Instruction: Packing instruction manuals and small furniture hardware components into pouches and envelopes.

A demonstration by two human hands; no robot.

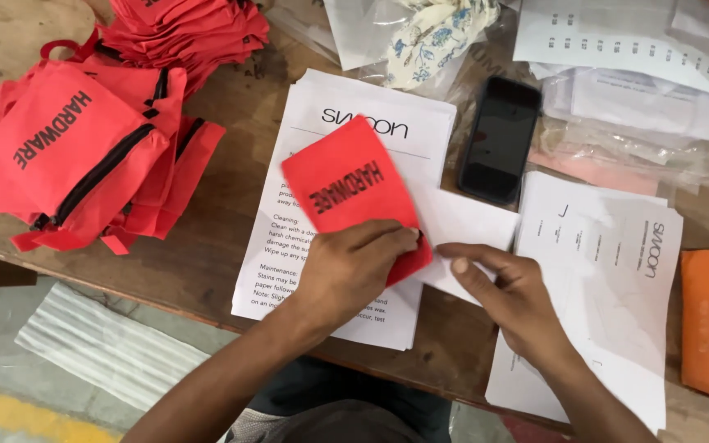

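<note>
Looks like a small packing workshop: worn wooden counter (207, 254), heap of identical red zip pouches (84, 148) at left edge, stacks of printed instruction sheets (346, 279) mid-counter, bagged paperwork (642, 123) along far right edge, bare concrete floor (10, 361) below.

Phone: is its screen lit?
No, the phone lies dark-screened on the table, right of the red pouch.

Two bare forearms, no sleeves or rings; dark shorts and grey-white shirt hem below.
</note>
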